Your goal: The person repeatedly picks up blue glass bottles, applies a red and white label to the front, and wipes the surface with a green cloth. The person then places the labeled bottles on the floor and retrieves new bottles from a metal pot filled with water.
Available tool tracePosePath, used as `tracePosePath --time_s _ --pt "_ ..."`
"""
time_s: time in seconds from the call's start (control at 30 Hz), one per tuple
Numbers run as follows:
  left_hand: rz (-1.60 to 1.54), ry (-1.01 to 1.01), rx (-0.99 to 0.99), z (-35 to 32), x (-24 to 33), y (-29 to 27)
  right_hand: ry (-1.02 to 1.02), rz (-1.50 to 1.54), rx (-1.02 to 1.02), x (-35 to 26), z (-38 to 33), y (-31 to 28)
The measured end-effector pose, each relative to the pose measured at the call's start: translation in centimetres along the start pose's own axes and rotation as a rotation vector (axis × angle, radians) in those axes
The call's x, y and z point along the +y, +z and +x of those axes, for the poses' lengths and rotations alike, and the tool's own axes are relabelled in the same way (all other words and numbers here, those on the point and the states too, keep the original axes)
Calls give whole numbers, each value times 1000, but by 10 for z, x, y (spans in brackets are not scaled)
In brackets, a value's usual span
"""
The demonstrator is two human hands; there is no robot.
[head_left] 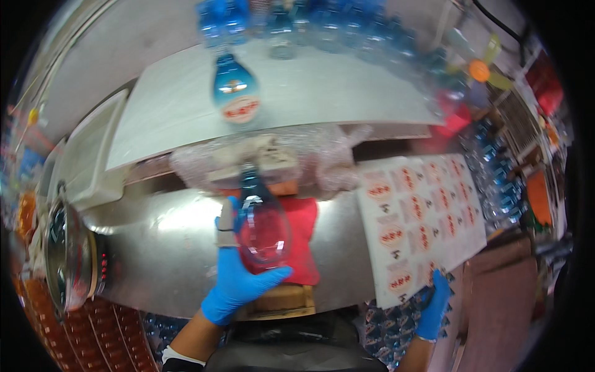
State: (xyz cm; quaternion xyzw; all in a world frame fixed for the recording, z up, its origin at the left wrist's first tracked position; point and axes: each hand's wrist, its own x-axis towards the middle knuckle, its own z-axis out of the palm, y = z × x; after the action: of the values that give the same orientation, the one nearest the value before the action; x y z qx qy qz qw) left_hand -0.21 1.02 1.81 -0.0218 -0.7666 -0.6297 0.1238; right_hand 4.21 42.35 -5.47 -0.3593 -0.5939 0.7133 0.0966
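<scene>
My left hand (pixel 232 282), in a blue glove, is closed around a teardrop-shaped clear bottle (pixel 265 232) with a blue-tinted neck. The bottle is over a red cloth (pixel 304 248), its neck pointing away from me. A small grey block (pixel 225 224) shows beside the bottle at my left fingers. My right hand (pixel 435 304), also gloved in blue, is at the near edge of a white sheet of red-printed labels (pixel 365 214), its fingers pinched at the edge. On the white board stands a blue bottle (pixel 234 87) with a red and white label.
The white board (pixel 173 105) spans the far side, with several blue bottles (pixel 328 31) behind. Bubble wrap (pixel 328 161) lies before it. A white tub (pixel 93 155) and a round glass-topped device (pixel 71 254) are at left. A small fan (pixel 478 70) stands far right.
</scene>
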Motion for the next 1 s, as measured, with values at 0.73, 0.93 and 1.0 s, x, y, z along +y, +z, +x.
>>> tracePosePath --time_s 0.73,0.93,1.0 --pt "376 51 -131 -7 -26 -31 -207 -556 -1217 -119 -100 281" --pt "-23 66 -16 -2 -19 -13 -195 -529 -1104 -125 -85 267" --pt "213 154 -63 2 -21 -15 -148 -545 -1142 -126 -84 262"
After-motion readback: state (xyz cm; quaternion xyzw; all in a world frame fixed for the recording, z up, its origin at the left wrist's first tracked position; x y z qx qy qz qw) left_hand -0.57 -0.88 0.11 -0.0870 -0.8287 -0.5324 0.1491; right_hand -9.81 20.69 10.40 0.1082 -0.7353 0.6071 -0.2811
